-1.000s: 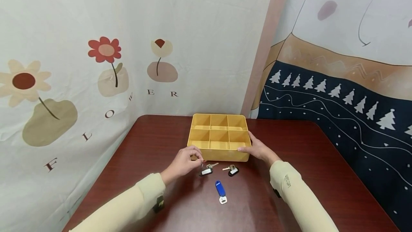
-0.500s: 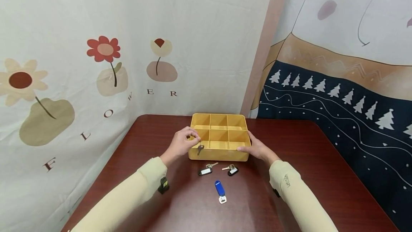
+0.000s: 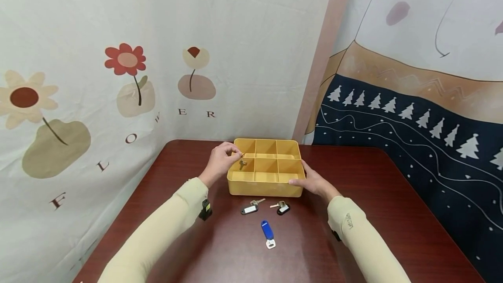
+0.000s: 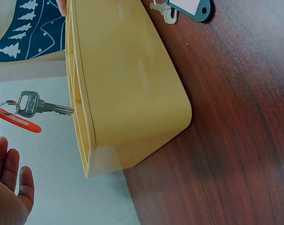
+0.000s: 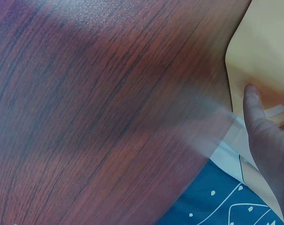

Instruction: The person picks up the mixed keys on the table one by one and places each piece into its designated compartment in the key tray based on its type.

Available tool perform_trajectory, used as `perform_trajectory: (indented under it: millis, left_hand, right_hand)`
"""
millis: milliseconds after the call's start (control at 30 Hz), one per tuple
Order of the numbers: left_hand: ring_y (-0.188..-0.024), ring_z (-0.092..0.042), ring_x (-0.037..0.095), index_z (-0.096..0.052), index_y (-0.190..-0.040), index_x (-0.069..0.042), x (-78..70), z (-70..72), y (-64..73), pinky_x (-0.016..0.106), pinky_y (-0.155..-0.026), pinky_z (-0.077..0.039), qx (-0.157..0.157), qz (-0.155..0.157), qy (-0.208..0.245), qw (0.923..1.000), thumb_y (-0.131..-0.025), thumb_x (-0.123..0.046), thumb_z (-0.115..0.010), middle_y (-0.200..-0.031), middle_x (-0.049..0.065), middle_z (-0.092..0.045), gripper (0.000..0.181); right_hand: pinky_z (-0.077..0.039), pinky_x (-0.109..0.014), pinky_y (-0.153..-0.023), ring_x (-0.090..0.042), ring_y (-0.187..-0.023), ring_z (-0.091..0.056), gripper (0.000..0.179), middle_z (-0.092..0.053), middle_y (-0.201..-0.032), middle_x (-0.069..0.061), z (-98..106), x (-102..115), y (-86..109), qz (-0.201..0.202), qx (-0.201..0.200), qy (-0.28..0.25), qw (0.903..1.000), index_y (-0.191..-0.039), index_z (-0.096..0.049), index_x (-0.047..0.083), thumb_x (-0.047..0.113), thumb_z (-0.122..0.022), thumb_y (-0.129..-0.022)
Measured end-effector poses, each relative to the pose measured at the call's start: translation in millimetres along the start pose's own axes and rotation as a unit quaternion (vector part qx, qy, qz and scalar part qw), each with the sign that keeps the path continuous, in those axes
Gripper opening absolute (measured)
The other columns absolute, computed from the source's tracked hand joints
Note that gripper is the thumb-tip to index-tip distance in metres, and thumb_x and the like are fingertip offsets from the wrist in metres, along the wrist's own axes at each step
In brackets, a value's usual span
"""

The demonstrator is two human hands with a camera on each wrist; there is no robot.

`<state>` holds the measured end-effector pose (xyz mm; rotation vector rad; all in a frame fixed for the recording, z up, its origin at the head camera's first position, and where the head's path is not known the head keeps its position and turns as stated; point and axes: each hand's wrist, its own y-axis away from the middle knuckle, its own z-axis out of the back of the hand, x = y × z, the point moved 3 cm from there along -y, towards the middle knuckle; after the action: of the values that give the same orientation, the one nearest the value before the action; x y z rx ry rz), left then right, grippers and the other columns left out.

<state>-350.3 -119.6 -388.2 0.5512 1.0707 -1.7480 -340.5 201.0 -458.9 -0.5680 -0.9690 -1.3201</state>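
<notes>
The held key [image 4: 30, 104] is shiny metal, its orange tag [image 4: 24, 123] smooth plastic. The box [image 3: 265, 189] looks like smooth, matt plastic; the surface [image 3: 314, 248], grained wood with a soft gloss. Sleeves [image 3: 157, 230] and backdrop [image 3: 255, 56] look like matt cloth.

In the left wrist view, the left edge cuts the left hand [image 4: 8, 193], so its thumb and forefinger are outside. The same edge also cuts the key ring [image 4: 9, 101] and one end of the orange tag [image 4: 24, 123]. A dark tag [image 4: 192, 8] is cut by the upper edge. In the right wrist view, the right hand [image 5: 269, 150] and the yellow box [image 5: 264, 44] go beyond the right edge, and a pale blur covers part of the bench [image 5: 104, 122]. In the head view, the box hides some fingers of the right hand; the print on the right sleeve [image 3: 363, 235] is too small to read.
</notes>
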Motion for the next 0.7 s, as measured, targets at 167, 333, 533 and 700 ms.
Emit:
perform_trajectory:
  millis: [167,333,533,700]
  left_hand:
    - [-0.09,-0.056,0.019,-0.076,-0.083,-0.007,-3.8,0.6,-1.2,0.031,-0.076,-0.044,0.01,0.008,0.009,0.9999,-0.087,-0.01,-0.071,-0.1,0.003,-0.067,0.008]
    - [-0.091,-0.057,0.018,-0.076,-0.083,-0.007,-9.0,0.6,-2.0,0.031,-0.077,-0.044,0.017,0.007,0.018,0.9997,-0.088,-0.01,-0.07,-0.1,0.003,-0.067,0.008]
    - [-0.094,-0.059,0.022,-0.077,-0.082,-0.007,-7.8,-2.2,-4.1,0.033,-0.08,-0.044,0.013,0.01,0.014,0.9998,-0.088,-0.012,-0.072,-0.1,0.004,-0.067,0.009]
    - [-0.095,-0.059,0.026,-0.077,-0.087,-0.006,0.9,-3.2,-7.1,0.036,-0.081,-0.045,0.002,0.013,0.0,0.9999,-0.09,-0.014,-0.071,-0.101,0.005,-0.066,0.01]
  right_hand:
    - [-0.021,-0.059,-0.114,-0.036,-0.136,-0.037,0.115,-0.033,-0.155,-0.02,0.1,0.0,0.6,-0.004,0.001,0.001,1.0,-0.16,-0.009,0.015,0.049,-0.082,-0.078]
    - [-0.021,-0.059,-0.114,-0.036,-0.137,-0.035,0.115,-0.031,-0.156,-0.021,1.0,0.5,0.4,-0.005,0.0,0.005,1.0,-0.16,-0.009,0.015,0.049,-0.082,-0.078]
    - [-0.02,-0.059,-0.114,-0.036,-0.138,-0.034,0.115,-0.03,-0.157,-0.02,0.5,-0.1,0.5,-0.011,0.0,0.005,0.9999,-0.16,-0.009,0.017,0.05,-0.082,-0.078]
    - [-0.021,-0.06,-0.114,-0.035,-0.137,-0.036,0.114,-0.033,-0.156,-0.019,0.0,0.5,0.0,-0.012,-0.002,0.001,0.9999,-0.16,-0.011,0.018,0.051,-0.082,-0.076]
